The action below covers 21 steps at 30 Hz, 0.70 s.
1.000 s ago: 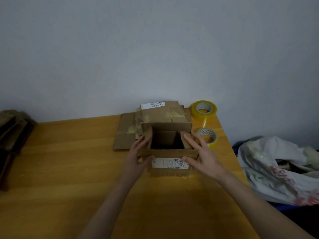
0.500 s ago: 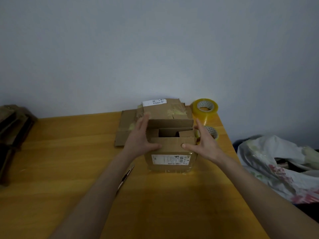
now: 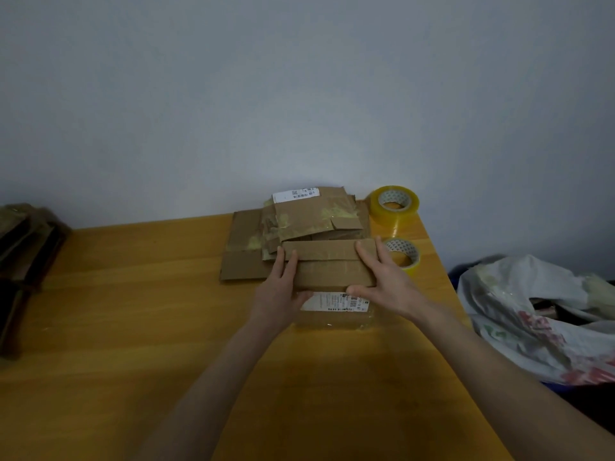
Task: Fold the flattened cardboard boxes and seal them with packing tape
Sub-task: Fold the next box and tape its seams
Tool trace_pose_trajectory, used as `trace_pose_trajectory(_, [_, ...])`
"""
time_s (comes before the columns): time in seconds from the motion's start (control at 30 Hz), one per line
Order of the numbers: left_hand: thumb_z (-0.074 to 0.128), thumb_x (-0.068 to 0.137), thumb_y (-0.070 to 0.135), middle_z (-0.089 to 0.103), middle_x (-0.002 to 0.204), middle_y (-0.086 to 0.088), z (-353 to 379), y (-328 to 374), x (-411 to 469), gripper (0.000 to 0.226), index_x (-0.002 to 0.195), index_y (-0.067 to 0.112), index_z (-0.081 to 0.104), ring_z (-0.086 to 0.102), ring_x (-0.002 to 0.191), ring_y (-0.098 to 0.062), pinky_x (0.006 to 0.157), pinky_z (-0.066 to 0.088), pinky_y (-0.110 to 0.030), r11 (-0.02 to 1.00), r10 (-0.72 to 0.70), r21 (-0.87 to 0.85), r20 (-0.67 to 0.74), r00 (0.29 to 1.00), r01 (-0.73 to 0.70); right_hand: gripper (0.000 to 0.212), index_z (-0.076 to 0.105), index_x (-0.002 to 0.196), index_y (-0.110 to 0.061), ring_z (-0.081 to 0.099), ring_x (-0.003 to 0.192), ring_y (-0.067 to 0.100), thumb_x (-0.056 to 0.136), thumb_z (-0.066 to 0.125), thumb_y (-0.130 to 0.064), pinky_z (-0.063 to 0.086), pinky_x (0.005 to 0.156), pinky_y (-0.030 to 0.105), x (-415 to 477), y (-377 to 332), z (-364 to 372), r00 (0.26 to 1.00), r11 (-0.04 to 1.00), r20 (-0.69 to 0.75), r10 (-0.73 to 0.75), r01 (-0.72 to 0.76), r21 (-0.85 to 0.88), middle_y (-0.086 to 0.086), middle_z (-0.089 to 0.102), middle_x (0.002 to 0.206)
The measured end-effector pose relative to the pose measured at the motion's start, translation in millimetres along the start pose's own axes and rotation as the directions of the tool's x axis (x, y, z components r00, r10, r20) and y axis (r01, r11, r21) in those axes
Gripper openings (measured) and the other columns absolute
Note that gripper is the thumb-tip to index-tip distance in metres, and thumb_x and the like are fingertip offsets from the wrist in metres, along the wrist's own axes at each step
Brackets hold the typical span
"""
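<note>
A small brown cardboard box point(image 3: 332, 274) stands on the wooden table point(image 3: 133, 327), a white label on its near side. Both top flaps are folded down and meet in a seam. My left hand point(image 3: 278, 291) lies on the box's left end, fingers straight on the flaps, thumb on the front face. My right hand point(image 3: 382, 277) presses the right end the same way. Behind the box lies a pile of flattened cardboard boxes point(image 3: 299, 224). Two yellow packing tape rolls sit to the right: one far point(image 3: 394, 202), one near point(image 3: 404, 257) beside my right hand.
A crumpled plastic bag point(image 3: 539, 314) lies off the table's right edge. Dark cardboard pieces point(image 3: 23, 261) are stacked at the far left. A grey wall rises straight behind the table.
The box was open a second ago; both hands have pushed the two long flaps down until they meet, and now lie flat on top.
</note>
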<state>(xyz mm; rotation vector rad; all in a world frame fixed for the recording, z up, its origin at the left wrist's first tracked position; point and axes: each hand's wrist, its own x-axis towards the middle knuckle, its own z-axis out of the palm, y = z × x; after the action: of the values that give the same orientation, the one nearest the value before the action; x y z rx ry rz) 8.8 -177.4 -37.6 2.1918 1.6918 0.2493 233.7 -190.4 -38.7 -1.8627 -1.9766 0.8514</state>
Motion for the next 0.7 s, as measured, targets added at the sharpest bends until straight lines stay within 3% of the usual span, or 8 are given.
trace_pose_trajectory(0.27, [0.055, 0.093, 0.04, -0.004, 0.161, -0.006, 2.8, 1.2, -7.9, 0.077, 0.153, 0.024, 0.01, 0.013, 0.146, -0.023, 0.116, 0.025, -0.034, 0.992, 0.032, 0.124, -0.034, 0.999, -0.027, 0.093, 0.013, 0.154, -0.029, 0.005, 0.148, 0.026, 0.082, 0.065, -0.054, 0.028, 0.114, 0.043, 0.0, -5.5, -10.3, 0.999, 0.992, 0.03, -0.028, 0.032, -0.124, 0.0, -0.021, 0.159])
trace_pose_trajectory(0.37, [0.052, 0.093, 0.047, 0.008, 0.16, -0.003, -0.5, 5.0, -8.8, 0.073, 0.152, 0.022, 0.016, 0.013, 0.145, -0.02, 0.118, 0.018, -0.032, 0.975, 0.07, 0.215, -0.083, 0.994, -0.051, 0.092, 0.017, 0.153, -0.033, 0.012, 0.148, 0.027, 0.079, 0.066, -0.058, 0.033, 0.111, 0.043, 1.6, -8.8, -13.0, 0.999, 0.986, 0.033, -0.014, 0.019, -0.167, 0.001, -0.015, 0.161])
trace_pose_trajectory(0.47, [0.054, 0.087, 0.057, 0.019, 0.155, 0.001, -9.0, 17.5, 0.3, 0.074, 0.146, 0.024, 0.027, 0.022, 0.142, -0.017, 0.116, 0.026, -0.032, 0.956, 0.144, 0.267, -0.066, 0.987, -0.121, 0.095, 0.027, 0.15, -0.036, 0.019, 0.146, 0.026, 0.07, 0.072, -0.062, 0.033, 0.112, 0.044, 1.9, -13.4, -19.3, 1.0, 0.975, 0.002, 0.003, -0.003, -0.222, 0.0, -0.001, 0.162])
trace_pose_trajectory(0.57, [0.053, 0.084, 0.064, 0.016, 0.158, 0.001, -10.8, 23.4, 10.0, 0.078, 0.148, 0.038, 0.018, 0.014, 0.145, -0.019, 0.115, 0.028, -0.036, 0.934, 0.171, 0.316, 0.014, 0.985, -0.166, 0.091, 0.033, 0.147, -0.035, 0.019, 0.146, 0.026, 0.07, 0.074, -0.06, 0.028, 0.115, 0.043, -0.7, -14.6, -23.6, 1.0, 0.978, -0.008, -0.006, 0.004, -0.21, 0.002, 0.006, 0.162])
trace_pose_trajectory(0.7, [0.039, 0.088, 0.066, 0.007, 0.161, 0.0, -7.0, 23.5, 12.2, 0.077, 0.151, 0.036, 0.007, 0.007, 0.147, -0.022, 0.115, 0.025, -0.036, 0.874, 0.2, 0.442, 0.055, 0.978, -0.204, 0.074, 0.049, 0.139, -0.032, 0.025, 0.144, 0.026, 0.074, 0.073, -0.056, 0.028, 0.115, 0.042, -4.9, -12.8, -18.9, 0.999, 0.984, -0.042, -0.029, 0.021, -0.175, 0.003, 0.01, 0.162])
